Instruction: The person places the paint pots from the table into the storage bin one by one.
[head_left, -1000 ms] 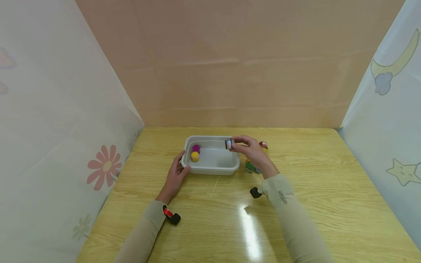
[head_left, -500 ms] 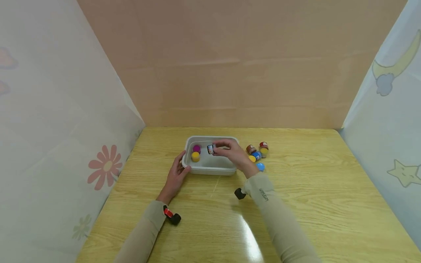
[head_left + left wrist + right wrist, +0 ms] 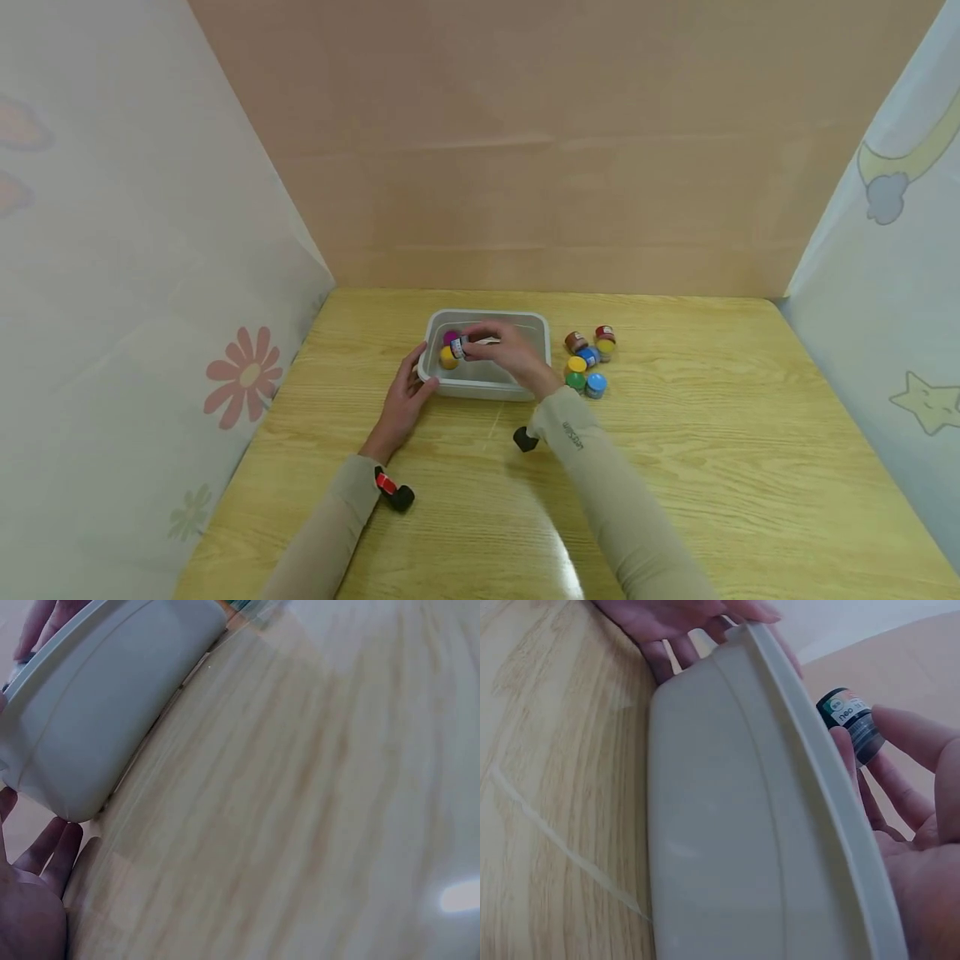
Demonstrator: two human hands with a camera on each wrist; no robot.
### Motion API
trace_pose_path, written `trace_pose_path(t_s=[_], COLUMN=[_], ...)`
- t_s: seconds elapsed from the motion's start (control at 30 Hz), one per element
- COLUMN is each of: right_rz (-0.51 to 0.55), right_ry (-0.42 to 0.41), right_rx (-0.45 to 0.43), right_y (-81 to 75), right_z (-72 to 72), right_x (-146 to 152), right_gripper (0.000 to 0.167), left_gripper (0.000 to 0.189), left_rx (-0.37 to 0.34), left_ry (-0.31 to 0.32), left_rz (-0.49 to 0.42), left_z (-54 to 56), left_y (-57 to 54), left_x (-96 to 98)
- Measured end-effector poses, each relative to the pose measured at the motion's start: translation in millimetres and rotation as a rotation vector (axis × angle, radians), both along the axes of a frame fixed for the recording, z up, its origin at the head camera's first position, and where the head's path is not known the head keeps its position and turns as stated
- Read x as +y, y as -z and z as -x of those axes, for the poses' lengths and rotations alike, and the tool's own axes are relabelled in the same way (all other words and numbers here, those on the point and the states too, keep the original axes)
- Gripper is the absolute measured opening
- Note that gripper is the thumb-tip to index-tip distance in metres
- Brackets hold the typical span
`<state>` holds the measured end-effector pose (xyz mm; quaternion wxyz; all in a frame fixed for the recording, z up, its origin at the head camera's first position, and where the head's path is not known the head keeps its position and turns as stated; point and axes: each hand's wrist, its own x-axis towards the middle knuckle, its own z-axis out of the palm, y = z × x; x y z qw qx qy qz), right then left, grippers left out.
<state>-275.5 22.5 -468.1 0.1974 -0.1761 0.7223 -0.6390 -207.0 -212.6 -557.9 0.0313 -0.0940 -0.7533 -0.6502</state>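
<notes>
A white plastic tub point(image 3: 491, 389) stands on the table, its left end gripped by my left hand point(image 3: 402, 404). The thumb lies at the rim's front corner and the fingers go round the end wall, seen also in the right wrist view. My right hand point(image 3: 508, 350) pinches a small paint jar point(image 3: 847, 720) with a dark lid and a printed label between thumb and fingers, tilted, over the left part of the tub. Just beside it inside the tub sit a purple-lidded jar point(image 3: 451, 337) and a yellow jar point(image 3: 448, 359), both partly hidden.
Right of the tub is a loose group of small paint jars: a brown one point(image 3: 575, 342), a red one point(image 3: 605, 333), a blue one point(image 3: 588, 357), a green one point(image 3: 575, 381) and a light blue one point(image 3: 596, 385), among others. A papered wall point(image 3: 555, 208) closes off the table's back.
My right hand has carried the dark-lidded jar leftward from the tub's right end to the jars at its left, uncovering the jars on the table. The left hand keeps its grip.
</notes>
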Motion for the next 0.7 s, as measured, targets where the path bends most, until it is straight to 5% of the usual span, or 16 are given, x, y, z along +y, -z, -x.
trace_pose_path(t_s=[0.3, 0.7], right_rz=[-0.088, -0.321], right_ry=[-0.035, -0.058], right_rx=[0.041, 0.145], right_y=[15.6, 19.8], right_z=[8.6, 14.3], right_x=[-18, -31], right_gripper=[0.030, 0.026], left_gripper=[0.069, 0.065], left_rx=[-0.036, 0.009], left_ry=[0.025, -0.004], left_rz=[-0.001, 0.006], left_z=[1.7, 0.4], left_y=[0.0, 1.1], left_x=[-1.1, 0.0])
